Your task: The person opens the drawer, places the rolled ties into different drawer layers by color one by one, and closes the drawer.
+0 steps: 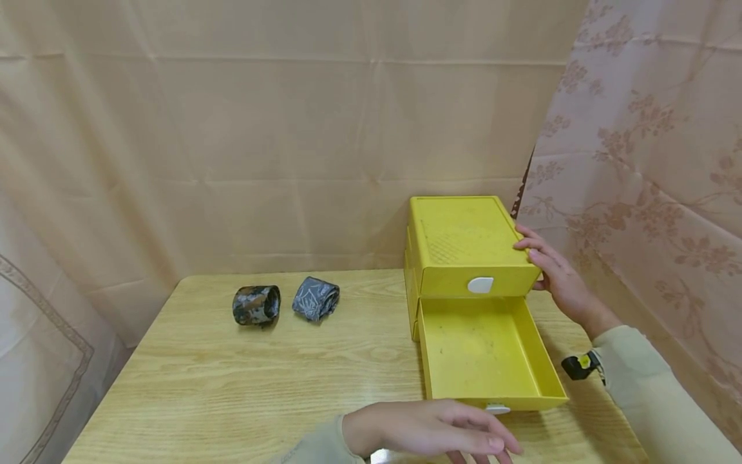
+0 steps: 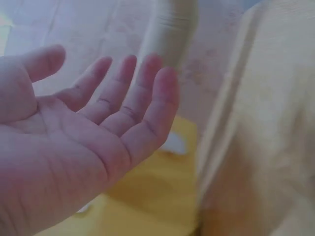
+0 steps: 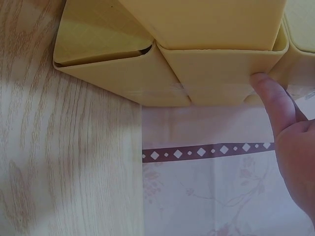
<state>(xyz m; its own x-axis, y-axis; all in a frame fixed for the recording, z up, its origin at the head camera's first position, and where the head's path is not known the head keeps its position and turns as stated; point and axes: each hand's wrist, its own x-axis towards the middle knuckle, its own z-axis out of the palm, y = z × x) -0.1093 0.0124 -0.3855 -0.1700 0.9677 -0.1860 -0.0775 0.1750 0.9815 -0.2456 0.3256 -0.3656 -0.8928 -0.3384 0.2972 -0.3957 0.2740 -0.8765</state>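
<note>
Presently: desk (image 1: 290, 386) | cabinet (image 1: 464, 229) at desk's 1 o'clock | drawer (image 1: 487, 361) pulled out toward 6 o'clock | left hand (image 1: 437, 430) wide, fingers relaxed, at drawer's 7 o'clock | right hand (image 1: 559, 277) wide, touching cabinet's 3 o'clock side | camo roll (image 1: 255, 305) at desk's 10 o'clock | grey roll (image 1: 314, 300) at 11

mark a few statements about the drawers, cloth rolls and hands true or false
1. The right hand touches the yellow drawer unit. True.
2. The left hand grips a cloth roll. False: the left hand holds nothing.
3. The camouflage cloth roll lies left of the gray patterned cloth roll. True.
4. Both rolls lie inside the open drawer. False: both lie on the wooden table.
5. The open drawer sits directly beneath the top one. True.
</note>
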